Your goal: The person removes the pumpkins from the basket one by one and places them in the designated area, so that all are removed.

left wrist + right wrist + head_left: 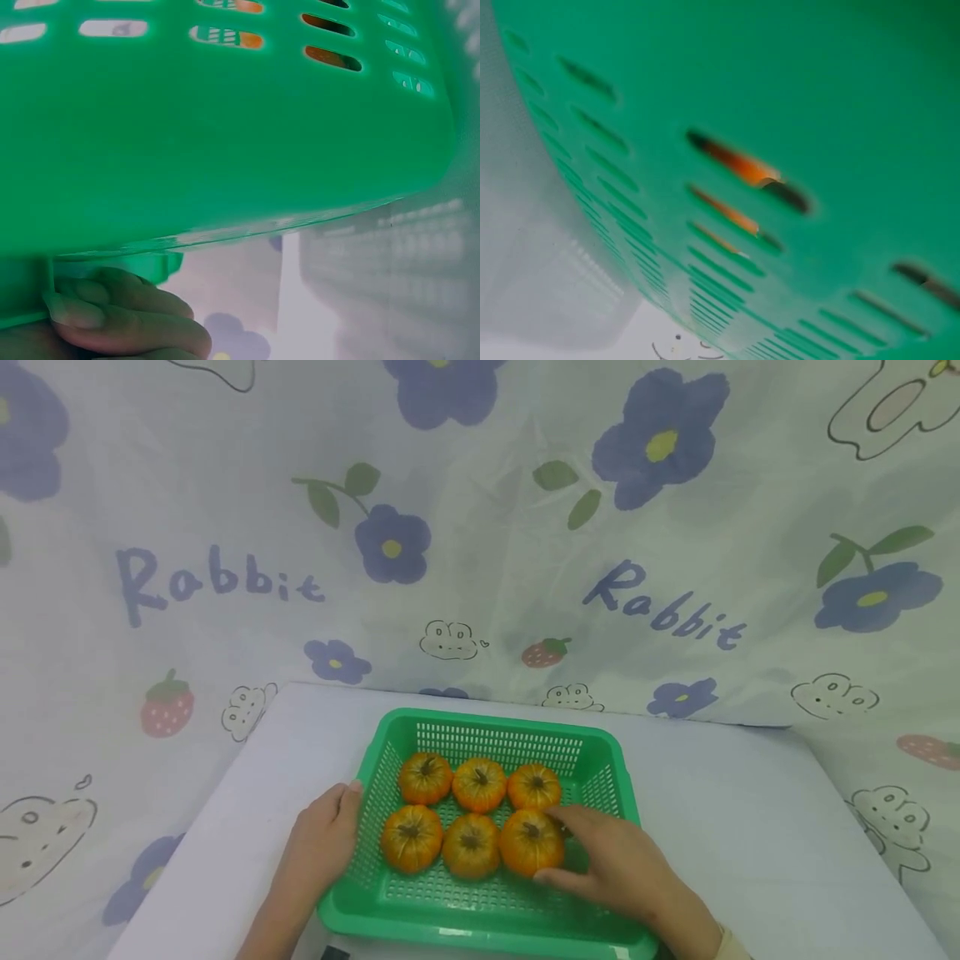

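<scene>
A green plastic basket (487,931) with slotted walls holds several small orange pumpkins in two rows of three. On its left side my left hand (322,835) grips the rim, and the left wrist view shows those fingers (127,315) curled under the edge. My right hand (618,860) reaches over the right wall into the basket. Its thumb and fingers are around the near-row right pumpkin (531,843), which sits beside the near-row middle pumpkin (471,847). Only the basket's outer wall (840,112) fills most of the right wrist view; the right hand is largely hidden there.
The basket stands on a white table (720,827). Behind it hangs a pale curtain (480,568) printed with flowers, strawberries and rabbits. A small dark object (334,953) lies at the bottom edge, left of the basket's near corner.
</scene>
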Motion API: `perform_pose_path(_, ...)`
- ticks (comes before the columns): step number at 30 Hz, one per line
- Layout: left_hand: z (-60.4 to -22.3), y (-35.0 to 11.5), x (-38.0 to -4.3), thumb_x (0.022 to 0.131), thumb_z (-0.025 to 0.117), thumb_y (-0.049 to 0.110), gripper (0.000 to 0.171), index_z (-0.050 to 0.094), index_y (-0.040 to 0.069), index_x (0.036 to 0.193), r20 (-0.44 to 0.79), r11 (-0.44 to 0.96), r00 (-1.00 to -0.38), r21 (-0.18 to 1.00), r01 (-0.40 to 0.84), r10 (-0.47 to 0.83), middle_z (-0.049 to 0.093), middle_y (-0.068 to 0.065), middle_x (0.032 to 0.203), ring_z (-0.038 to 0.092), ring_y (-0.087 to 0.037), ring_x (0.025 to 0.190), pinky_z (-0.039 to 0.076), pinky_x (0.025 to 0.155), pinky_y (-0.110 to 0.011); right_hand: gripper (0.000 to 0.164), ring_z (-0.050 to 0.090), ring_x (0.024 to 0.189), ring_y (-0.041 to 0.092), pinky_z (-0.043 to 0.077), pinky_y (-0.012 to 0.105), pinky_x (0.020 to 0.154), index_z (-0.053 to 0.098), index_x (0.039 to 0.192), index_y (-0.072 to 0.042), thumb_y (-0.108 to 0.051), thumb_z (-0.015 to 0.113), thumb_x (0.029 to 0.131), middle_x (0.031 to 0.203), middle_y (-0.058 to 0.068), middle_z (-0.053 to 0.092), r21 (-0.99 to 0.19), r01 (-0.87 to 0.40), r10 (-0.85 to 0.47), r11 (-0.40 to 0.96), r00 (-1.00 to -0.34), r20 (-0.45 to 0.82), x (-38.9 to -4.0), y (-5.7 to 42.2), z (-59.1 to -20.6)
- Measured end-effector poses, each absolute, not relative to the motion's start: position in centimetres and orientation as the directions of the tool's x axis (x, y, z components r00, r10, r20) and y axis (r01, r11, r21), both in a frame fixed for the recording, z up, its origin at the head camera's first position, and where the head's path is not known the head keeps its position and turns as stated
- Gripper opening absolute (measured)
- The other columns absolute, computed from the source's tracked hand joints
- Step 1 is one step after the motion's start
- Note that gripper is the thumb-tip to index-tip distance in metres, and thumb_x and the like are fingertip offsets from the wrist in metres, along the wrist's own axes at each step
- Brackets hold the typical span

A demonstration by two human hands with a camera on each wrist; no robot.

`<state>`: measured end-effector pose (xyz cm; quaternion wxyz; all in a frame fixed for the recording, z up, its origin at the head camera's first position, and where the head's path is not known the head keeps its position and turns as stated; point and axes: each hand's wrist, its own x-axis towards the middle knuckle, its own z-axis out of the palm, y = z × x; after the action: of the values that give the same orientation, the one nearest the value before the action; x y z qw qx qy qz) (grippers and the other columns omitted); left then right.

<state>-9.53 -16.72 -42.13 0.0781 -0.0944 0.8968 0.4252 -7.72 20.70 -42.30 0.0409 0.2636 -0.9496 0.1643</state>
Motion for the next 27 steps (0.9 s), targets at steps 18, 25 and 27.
perform_pose_path(18, -42.3, -16.1, -9.6, 0.114, 0.027, 0.048, 0.051, 0.049, 0.01, 0.089, -0.194, 0.648, -0.977, 0.733, -0.206, -0.09, 0.045, -0.006, 0.072, 0.046, -0.02, 0.063, 0.043, 0.056, -0.035, 0.074, 0.068, 0.116, 0.023, 0.059, 0.046, 0.09, 0.065, 0.138, -0.015, -0.06, 0.083, 0.083, 0.133, -0.003, 0.068, -0.309, -0.495, -0.383, 0.812, -0.852, 0.357, -5.8, 22.8, -40.7)
perform_pose_path(25, -41.8, -16.5, -9.2, 0.115, 0.024, 0.047, 0.051, 0.049, 0.01, 0.091, -0.184, 0.681, -0.976, 0.701, -0.211, -0.114, 0.044, -0.007, 0.072, 0.046, -0.021, 0.064, 0.042, 0.057, -0.036, 0.075, 0.069, 0.11, 0.022, 0.06, 0.048, 0.087, 0.062, 0.141, -0.014, -0.051, 0.088, 0.082, 0.128, 0.001, 0.07, -0.316, -0.439, -0.318, 0.841, -0.874, 0.369, -5.8, 24.7, -38.9)
perform_pose_path(27, -41.6, -16.6, -9.2, 0.114, 0.023, 0.047, 0.051, 0.049, 0.01, 0.091, -0.188, 0.688, -0.976, 0.694, -0.212, -0.111, 0.044, -0.007, 0.072, 0.046, -0.021, 0.064, 0.043, 0.056, -0.036, 0.075, 0.069, 0.109, 0.024, 0.06, 0.051, 0.086, 0.061, 0.141, -0.014, -0.048, 0.09, 0.081, 0.127, 0.002, 0.07, -0.334, -0.405, -0.281, 0.851, -0.889, 0.362, -5.9, 25.5, -38.6)
